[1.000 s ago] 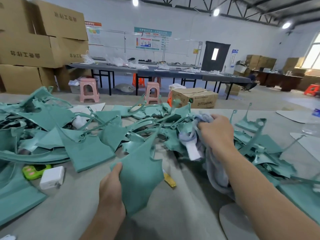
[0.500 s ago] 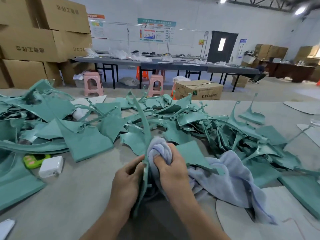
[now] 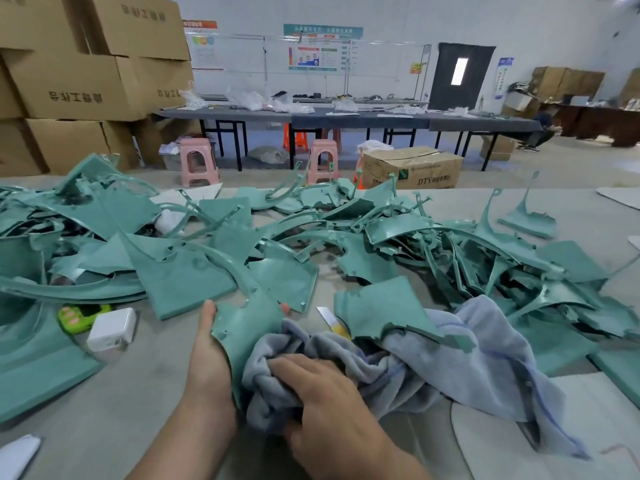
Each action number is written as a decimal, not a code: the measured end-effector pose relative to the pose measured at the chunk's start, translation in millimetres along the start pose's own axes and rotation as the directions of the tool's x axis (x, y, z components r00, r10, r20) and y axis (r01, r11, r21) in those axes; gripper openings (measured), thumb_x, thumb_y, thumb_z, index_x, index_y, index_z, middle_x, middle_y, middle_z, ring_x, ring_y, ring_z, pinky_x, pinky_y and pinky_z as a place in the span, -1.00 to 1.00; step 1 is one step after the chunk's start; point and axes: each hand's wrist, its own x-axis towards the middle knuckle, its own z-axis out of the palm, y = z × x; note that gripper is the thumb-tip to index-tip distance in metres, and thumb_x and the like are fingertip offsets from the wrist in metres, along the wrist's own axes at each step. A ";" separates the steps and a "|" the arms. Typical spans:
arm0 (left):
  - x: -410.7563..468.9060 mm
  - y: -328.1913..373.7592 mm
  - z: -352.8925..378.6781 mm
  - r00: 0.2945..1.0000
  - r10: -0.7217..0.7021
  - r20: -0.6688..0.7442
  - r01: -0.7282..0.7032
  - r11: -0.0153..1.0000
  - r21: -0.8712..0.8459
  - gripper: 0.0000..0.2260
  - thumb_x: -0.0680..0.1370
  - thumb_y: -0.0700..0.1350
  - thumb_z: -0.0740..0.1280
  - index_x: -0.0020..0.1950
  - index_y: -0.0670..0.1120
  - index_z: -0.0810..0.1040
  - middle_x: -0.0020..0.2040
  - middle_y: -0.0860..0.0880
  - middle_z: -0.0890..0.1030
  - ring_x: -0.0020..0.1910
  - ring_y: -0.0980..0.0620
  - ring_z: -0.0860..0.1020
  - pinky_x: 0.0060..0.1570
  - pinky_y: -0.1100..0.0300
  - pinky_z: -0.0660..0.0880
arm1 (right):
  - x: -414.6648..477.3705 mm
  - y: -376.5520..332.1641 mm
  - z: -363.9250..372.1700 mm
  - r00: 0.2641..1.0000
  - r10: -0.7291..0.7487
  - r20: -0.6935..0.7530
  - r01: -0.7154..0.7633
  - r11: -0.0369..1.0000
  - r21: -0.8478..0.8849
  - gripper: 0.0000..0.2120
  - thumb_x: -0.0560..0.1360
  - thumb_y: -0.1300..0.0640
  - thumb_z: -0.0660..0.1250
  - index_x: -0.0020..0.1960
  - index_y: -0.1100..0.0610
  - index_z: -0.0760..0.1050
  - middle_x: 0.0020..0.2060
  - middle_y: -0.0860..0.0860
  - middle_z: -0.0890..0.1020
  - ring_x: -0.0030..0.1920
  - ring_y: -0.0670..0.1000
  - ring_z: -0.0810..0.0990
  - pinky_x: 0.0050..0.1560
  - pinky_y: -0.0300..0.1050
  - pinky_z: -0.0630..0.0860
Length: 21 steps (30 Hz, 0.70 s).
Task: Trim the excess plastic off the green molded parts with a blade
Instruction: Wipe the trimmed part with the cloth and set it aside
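Green molded parts point(image 3: 381, 230) lie heaped; which are trimmed we cannot tell. Our left hand point(image 3: 207, 362) grips one part point(image 3: 246, 327), our right hand point(image 3: 322, 403) clutches a cloth point(image 3: 450, 368), and the blade point(image 3: 327, 317) lies unheld.

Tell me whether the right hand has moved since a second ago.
Yes. The right hand, gripping the towel, pulled back toward the person: it was beyond the yellow-handled blade, now nearer.

White wall point(image 3: 398, 26), dark door point(image 3: 460, 76), long tables point(image 3: 346, 120), pink stools point(image 3: 199, 161), stacked cartons point(image 3: 69, 81).
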 end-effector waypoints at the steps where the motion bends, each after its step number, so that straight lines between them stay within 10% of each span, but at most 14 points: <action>1: 0.5 1.3 0.5 0.999 -0.030 0.018 0.030 1.000 -0.006 -0.18 0.44 0.45 0.16 0.23 -0.26 0.65 0.21 -0.30 0.64 0.09 -0.24 0.67 0.06 -0.08 0.57 | 1.4 0.8 0.4 0.999 -0.036 0.005 0.036 0.999 -0.013 -0.61 0.36 0.18 0.30 0.15 -0.07 0.60 0.09 -0.13 0.61 0.16 -0.08 0.54 0.23 -0.23 0.41; 5: -1.7 -2.1 6.6 0.993 -0.078 0.090 0.085 0.993 -0.076 -0.16 0.40 0.38 0.25 0.46 -0.21 0.48 0.42 -0.26 0.50 0.38 -0.23 0.50 0.41 -0.15 0.37 | 20.4 3.7 3.1 0.988 0.014 -0.156 -0.012 1.000 0.010 -0.55 0.41 0.29 0.36 0.23 -0.06 0.56 0.19 -0.14 0.55 0.26 -0.11 0.47 0.32 -0.10 0.40; 9: -6.8 -12.5 5.7 0.961 -0.131 0.244 0.159 0.982 -0.098 -0.15 0.49 0.47 0.17 0.48 -0.19 0.47 0.45 -0.28 0.45 0.44 -0.30 0.42 0.43 -0.23 0.31 | 36.8 1.6 6.5 0.956 0.139 -0.260 -0.108 0.986 0.127 -0.73 0.39 0.35 0.32 -0.08 0.00 0.46 -0.18 -0.10 0.50 -0.08 -0.06 0.44 -0.06 -0.02 0.40; 14: -6.0 -1.6 -1.4 0.978 -0.071 0.195 0.083 0.995 -0.051 -0.18 0.41 0.43 0.23 0.16 -0.32 0.67 0.19 -0.36 0.62 0.18 -0.30 0.63 0.11 -0.17 0.60 | 12.0 -0.3 15.3 0.992 0.059 -0.115 -0.065 0.996 -0.052 -0.42 0.41 0.21 0.34 0.41 -0.11 0.51 0.43 -0.20 0.50 0.47 -0.18 0.36 0.49 -0.22 0.22; 18: -9.9 10.0 12.0 0.973 -0.078 0.215 0.091 0.995 -0.051 -0.26 0.30 0.25 0.29 0.24 -0.30 0.52 0.14 -0.32 0.58 0.01 -0.25 0.65 0.06 -0.08 0.61 | 5.2 -0.9 12.0 0.999 -0.032 0.026 0.032 0.999 -0.016 -0.41 0.44 0.08 0.22 0.48 -0.13 0.45 0.52 -0.24 0.37 0.54 -0.19 0.27 0.55 -0.23 0.09; 21: -15.4 -1.2 10.8 0.980 -0.046 0.193 0.057 0.997 -0.056 -0.43 0.40 0.16 0.32 0.18 -0.27 0.52 0.08 -0.33 0.64 0.08 -0.27 0.63 0.20 -0.03 0.55 | 15.4 3.2 5.4 0.988 0.018 -0.153 -0.021 1.000 -0.019 -0.40 0.43 0.24 0.33 0.43 -0.14 0.49 0.46 -0.25 0.43 0.52 -0.19 0.28 0.54 -0.14 0.17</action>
